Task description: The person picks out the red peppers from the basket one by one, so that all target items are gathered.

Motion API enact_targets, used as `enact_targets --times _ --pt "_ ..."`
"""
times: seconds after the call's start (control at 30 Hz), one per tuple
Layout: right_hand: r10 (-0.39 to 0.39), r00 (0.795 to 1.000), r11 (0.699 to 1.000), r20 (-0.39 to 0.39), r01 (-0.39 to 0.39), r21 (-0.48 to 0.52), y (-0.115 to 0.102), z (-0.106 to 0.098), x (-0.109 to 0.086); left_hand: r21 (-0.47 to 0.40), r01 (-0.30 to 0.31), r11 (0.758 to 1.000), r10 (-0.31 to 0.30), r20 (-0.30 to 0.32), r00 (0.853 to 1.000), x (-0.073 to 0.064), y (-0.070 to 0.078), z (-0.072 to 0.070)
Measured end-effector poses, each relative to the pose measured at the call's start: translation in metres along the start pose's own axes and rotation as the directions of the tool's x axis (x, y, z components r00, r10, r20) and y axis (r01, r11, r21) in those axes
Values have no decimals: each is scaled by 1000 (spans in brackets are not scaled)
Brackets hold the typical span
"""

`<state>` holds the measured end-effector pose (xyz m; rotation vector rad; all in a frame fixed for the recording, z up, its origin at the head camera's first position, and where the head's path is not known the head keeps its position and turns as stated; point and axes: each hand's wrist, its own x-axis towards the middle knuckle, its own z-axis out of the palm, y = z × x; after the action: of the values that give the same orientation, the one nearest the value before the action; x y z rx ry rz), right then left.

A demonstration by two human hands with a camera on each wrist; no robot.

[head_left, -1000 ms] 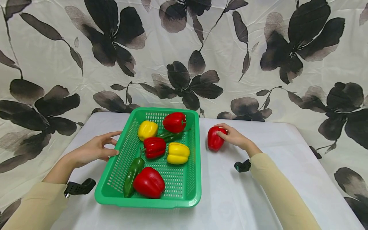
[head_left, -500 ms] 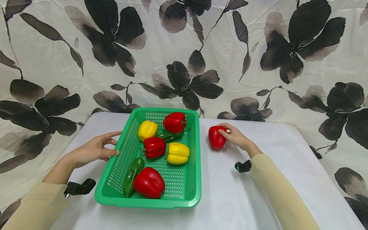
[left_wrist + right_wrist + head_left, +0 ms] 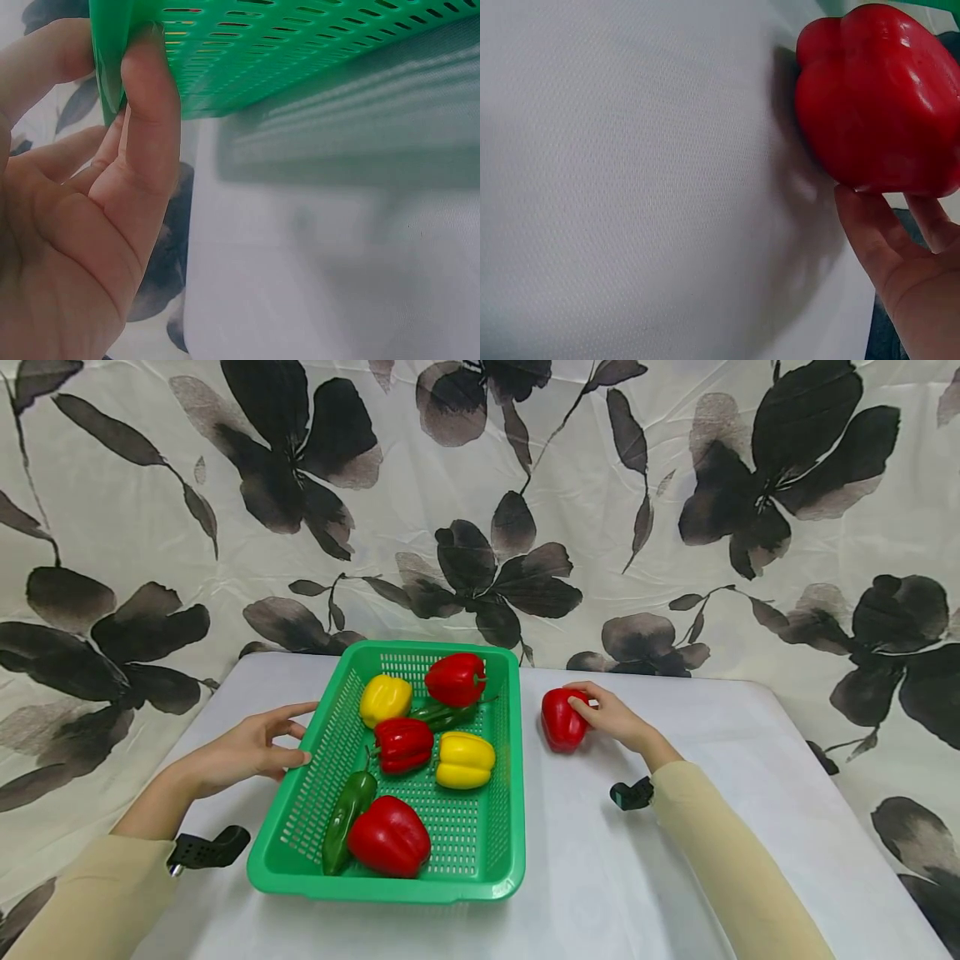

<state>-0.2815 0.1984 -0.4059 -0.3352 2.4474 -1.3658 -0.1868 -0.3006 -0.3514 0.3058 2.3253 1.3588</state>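
My left hand [image 3: 232,752] pinches the left rim of a green plastic basket [image 3: 386,890]; in the left wrist view a finger tucks under the rim's lip [image 3: 109,56]. Right of the basket, my right hand [image 3: 617,717] grips a red bell pepper [image 3: 558,724] by its right side. Close up in the right wrist view, fingertips touch the lower side of this red bell pepper [image 3: 885,105]. Whether it rests on the table or hangs just above, I cannot tell. The basket holds several bell peppers, among them a yellow one [image 3: 467,761] and a red one [image 3: 390,837].
Two long green peppers also lie in the basket, one at the left [image 3: 347,818] and one farther back [image 3: 446,717]. A white cloth covers the table [image 3: 577,860]. Behind it hangs a floral curtain [image 3: 600,527].
The right hand and its red bell pepper shifted slightly right, then slightly back left. The left hand and the basket look unmoved.
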Motion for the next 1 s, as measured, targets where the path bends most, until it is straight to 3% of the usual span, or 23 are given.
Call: enact_targets --times 0.33,0.67,1.0 --pt "22 999 1000 35 -21 -13 -27 0 -13 21 2 1000 -2 -7 1000 -1 2 0" --pt "-3 1000 999 22 4 -35 -3 -5 0 17 4 1000 -4 -7 1000 -1 3 1" --pt "-31 999 996 -5 31 -86 -9 -11 -4 -8 6 1000 -6 -1 1000 0 1 0"
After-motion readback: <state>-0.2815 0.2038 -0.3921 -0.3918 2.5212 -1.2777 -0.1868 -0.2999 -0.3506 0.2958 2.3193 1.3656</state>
